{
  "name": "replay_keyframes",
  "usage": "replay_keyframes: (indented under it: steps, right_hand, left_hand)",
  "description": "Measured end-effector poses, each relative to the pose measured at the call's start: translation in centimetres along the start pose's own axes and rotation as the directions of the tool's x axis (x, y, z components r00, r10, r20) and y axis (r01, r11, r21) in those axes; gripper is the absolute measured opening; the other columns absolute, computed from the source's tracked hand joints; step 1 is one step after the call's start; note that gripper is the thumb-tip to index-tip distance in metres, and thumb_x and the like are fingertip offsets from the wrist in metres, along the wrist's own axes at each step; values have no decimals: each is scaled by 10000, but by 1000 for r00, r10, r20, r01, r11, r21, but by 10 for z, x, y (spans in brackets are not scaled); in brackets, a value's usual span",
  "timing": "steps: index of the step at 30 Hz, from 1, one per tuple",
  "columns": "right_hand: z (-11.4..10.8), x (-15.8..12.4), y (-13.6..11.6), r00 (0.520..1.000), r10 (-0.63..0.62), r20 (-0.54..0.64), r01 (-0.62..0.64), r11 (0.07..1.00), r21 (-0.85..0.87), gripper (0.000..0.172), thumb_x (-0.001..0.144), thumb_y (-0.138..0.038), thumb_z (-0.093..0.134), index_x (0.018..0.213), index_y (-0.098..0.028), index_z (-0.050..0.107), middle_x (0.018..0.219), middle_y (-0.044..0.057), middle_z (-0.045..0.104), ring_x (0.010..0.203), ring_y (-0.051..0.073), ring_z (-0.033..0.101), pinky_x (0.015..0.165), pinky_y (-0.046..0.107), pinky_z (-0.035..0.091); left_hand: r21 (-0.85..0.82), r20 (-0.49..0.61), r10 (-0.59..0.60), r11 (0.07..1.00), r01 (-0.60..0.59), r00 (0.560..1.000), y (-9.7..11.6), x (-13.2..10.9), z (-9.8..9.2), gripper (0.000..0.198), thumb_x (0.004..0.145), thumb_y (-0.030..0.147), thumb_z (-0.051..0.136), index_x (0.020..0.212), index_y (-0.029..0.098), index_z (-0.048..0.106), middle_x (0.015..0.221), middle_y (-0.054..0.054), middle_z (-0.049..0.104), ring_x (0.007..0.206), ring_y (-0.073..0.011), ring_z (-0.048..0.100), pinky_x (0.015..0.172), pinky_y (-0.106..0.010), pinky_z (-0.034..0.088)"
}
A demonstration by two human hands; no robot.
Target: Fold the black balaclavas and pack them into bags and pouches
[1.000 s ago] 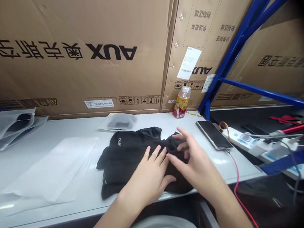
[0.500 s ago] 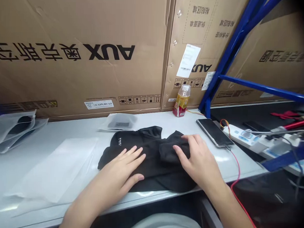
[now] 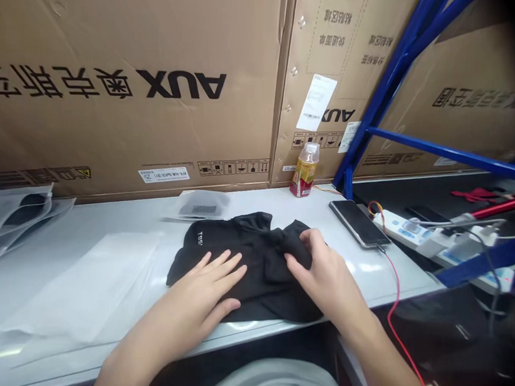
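Note:
A black cloth garment [image 3: 254,283] with small white lettering at its left lies partly folded on the white table; its exact kind I cannot tell. My left hand [image 3: 212,287] rests flat on its left part, fingers spread. At the garment's right side, my right hand [image 3: 322,268] has its thumb and fingers curled on a bunched fold of the cloth. Just behind the garment sits a frosted zip bag [image 3: 202,204] with something dark inside. Left of my left hand is a flat, translucent white bag [image 3: 85,288].
Large cardboard boxes [image 3: 137,132] wall off the back. A drink bottle [image 3: 304,171] stands before them. To the right are a phone [image 3: 358,223] on a red cable, a blue rack post [image 3: 370,107] and power strips [image 3: 402,229]. More zip bags [image 3: 18,218] lie far left.
My right hand has shifted slightly left with the garment's right fold, which is now more bunched and less flat. My left hand stays nearly in place.

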State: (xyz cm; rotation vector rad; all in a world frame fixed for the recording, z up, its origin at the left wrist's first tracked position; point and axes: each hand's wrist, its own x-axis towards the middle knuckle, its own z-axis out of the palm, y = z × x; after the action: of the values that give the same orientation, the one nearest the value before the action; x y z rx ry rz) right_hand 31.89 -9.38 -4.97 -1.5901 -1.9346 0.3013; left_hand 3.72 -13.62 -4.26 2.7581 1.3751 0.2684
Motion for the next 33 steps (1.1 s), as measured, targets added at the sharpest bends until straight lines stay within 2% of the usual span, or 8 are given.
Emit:
replay_keyframes:
  steps: [5,8,11,14,19,22,26,33]
  right_hand:
    - [3,4,-33,964,-161,-212,143,985,-102,225,999,-254,563,1221,-220,569,1179,145,673,1089,358,647,900,499,550]
    - [25,-5,-63,951,-288,-109,290,957,3,322,1004,-263,604,1316,-190,566,1296,166,640,1123,357,612,949,537,554]
    - [41,-12,-80,883,-466,48,445,866,227,351,1022,-247,607,1362,-177,557,1320,132,656,1154,309,613,989,485,567]
    - [39,-13,-75,857,-512,53,472,823,314,328,1044,-214,567,1370,-175,570,1317,103,681,1190,264,609,1034,440,550]
    - [20,-2,-47,855,-496,149,482,868,120,596,896,-309,796,1436,-193,572,1515,117,592,1377,357,508,1093,559,500]
    - [21,4,-40,837,-516,182,515,855,55,486,912,-196,748,1380,-182,620,1435,98,671,1317,336,587,1046,534,532]
    - [30,3,-48,873,-487,32,481,870,110,373,969,-118,618,1333,-191,648,1334,71,737,1221,259,673,1039,451,540]
    - [41,-12,-60,766,-617,178,569,781,259,407,972,-281,711,1370,-225,651,1396,48,706,1306,280,599,1085,464,501]
  left_hand:
    - [-9,-7,5,1000,-5,1000,-8,-9,-14,513,1071,388,539,1577,354,462,1584,-5,537,1497,-262,477,1247,-551,390]
    - [2,-36,-48,999,48,998,-23,-17,-14,489,1069,401,530,1556,359,499,1569,7,553,1470,-261,514,1234,-528,415]
    - [-28,-80,-149,989,147,986,-42,-27,-13,450,1070,444,500,1507,358,570,1517,21,612,1385,-261,610,1190,-481,484]
    - [-57,-95,-254,967,250,962,-56,-36,-13,463,1053,531,496,1473,372,611,1480,20,648,1345,-286,646,1161,-488,514]
    - [-97,-8,-279,956,277,960,-57,-35,-13,438,1022,573,540,1422,432,649,1496,37,633,1392,-319,601,1142,-513,531]
    - [-120,14,-252,960,252,968,-49,-30,-13,392,1041,514,521,1389,426,678,1493,43,637,1373,-308,620,1127,-491,548]
    - [-70,23,-244,967,245,969,-47,-30,-12,393,1033,409,526,1399,440,666,1510,52,621,1385,-292,610,1139,-477,534]
    - [-89,-74,-341,938,334,937,-46,-28,-20,382,1004,246,444,1216,277,760,1332,-31,750,1191,-267,731,1050,-437,589]
